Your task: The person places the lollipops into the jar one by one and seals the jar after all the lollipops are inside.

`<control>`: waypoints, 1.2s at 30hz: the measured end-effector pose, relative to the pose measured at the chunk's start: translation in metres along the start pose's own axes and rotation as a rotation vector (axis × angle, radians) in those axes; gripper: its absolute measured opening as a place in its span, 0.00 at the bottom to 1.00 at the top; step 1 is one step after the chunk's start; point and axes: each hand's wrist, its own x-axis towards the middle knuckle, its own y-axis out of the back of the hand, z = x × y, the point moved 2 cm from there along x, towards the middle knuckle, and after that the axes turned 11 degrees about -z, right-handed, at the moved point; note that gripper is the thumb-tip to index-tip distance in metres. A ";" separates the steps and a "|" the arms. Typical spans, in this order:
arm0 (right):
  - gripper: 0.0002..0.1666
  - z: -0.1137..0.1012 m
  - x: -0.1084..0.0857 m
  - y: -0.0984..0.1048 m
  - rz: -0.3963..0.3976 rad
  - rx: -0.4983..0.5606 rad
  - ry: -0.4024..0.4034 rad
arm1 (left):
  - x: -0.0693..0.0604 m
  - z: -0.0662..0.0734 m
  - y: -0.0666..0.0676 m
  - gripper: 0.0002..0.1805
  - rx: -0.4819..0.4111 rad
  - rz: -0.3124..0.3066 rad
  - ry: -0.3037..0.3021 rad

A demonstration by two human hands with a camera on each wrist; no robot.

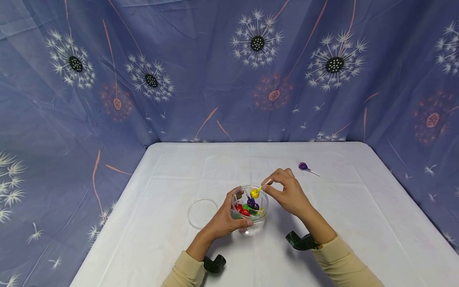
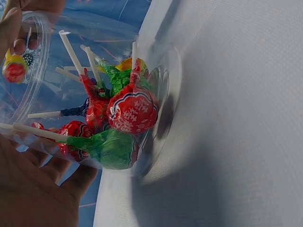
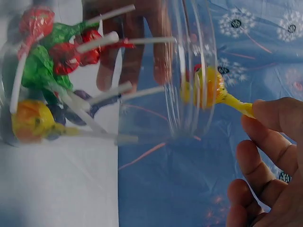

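Note:
A clear plastic jar (image 1: 256,226) stands on the white table, holding several wrapped lollipops in red, green, purple and yellow. My left hand (image 1: 223,221) grips the jar round its side, thumb at the front and fingers behind. Between thumb and forefinger my right hand (image 1: 288,193) pinches the stick of a yellow lollipop (image 1: 254,193), its head down at the jar's open mouth. In the left wrist view a red lollipop (image 2: 133,109) and a green one (image 2: 111,149) show through the wall. The right wrist view shows the yellow wrapper's twisted neck at my fingertips.
One purple lollipop (image 1: 303,166) lies on the table (image 1: 344,199) at the back right. A clear ring-shaped lid (image 1: 189,217) lies left of the jar. Blue dandelion-print cloth (image 1: 215,79) hangs behind and along both sides of the table.

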 end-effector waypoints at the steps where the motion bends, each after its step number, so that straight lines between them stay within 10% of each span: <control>1: 0.01 -0.001 0.000 -0.002 -0.009 -0.004 0.011 | 0.000 0.000 0.000 0.52 -0.002 -0.001 0.001; 36: 0.07 -0.015 -0.011 -0.031 -0.123 -0.328 0.186 | -0.002 0.001 0.000 0.52 -0.010 -0.010 -0.004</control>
